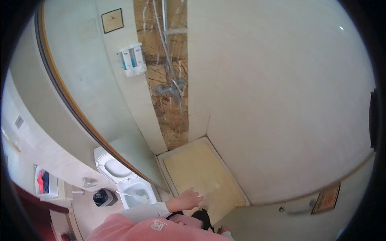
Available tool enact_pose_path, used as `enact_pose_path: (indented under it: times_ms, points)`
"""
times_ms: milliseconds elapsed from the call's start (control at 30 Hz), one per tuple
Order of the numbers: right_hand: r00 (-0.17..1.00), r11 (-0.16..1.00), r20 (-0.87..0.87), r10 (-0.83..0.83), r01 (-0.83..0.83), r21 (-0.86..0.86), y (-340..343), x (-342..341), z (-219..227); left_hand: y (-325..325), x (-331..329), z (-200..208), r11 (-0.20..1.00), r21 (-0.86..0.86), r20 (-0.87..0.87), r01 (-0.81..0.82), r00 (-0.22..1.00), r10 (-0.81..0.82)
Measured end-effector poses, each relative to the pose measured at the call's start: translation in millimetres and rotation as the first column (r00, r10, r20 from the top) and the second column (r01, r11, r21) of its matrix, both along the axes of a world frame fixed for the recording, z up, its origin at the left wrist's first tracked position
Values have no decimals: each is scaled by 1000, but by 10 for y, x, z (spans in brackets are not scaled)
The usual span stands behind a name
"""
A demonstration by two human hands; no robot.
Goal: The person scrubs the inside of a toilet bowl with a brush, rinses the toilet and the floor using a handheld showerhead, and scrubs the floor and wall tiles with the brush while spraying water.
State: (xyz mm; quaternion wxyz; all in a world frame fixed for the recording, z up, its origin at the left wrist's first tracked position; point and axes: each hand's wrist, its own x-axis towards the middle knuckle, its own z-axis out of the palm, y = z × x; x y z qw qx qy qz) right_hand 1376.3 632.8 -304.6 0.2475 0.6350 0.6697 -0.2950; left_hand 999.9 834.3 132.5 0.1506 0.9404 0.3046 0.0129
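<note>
My left hand (188, 201) reaches out over the yellowish shower floor (201, 168), its fingers apart and nothing in it. A grey sleeve covers that forearm. Close to the lower edge, my right hand (220, 229) shows only in part, beside the edge of a glass panel (257, 223); its grip is too small and hidden to make out. Between the two hands is a black shape (204, 219), perhaps a shoe or clothing on my leg. My pink top (148, 231) fills the bottom of the view.
Left of the shower, a white toilet (134, 186) stands with its lid up and a white long-handled brush (130, 195) in the bowl. A black-lined bin (104, 197) is beside it. Glass with a brown-gold rim (86, 120) curves past. A shower mixer (173, 89) and soap dispenser (133, 60) hang on the wall.
</note>
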Motion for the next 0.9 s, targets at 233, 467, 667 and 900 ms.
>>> enact_pose_path:
  times_ms: [233, 467, 667, 900]
  points:
    - [24, 434, -781, -624, 842, -320, 2974, -694, 1602, 327, -602, 127, 862, -179, -110, -475, 880, 462]
    - [220, 585, -914, 340, 711, 389, 5762, -1907, 4815, 925, -840, -4, 759, -173, -46, -628, 775, 631]
    - [154, 384, -469, 869, 388, 838, 6583, -3283, 7488, 1272, -1207, -120, 577, -122, 166, -808, 556, 814]
    - [-215, 331, -263, 941, 405, 852, 7271, -4769, 9569, 1325, -1273, 167, 293, -332, 57, -897, 292, 955]
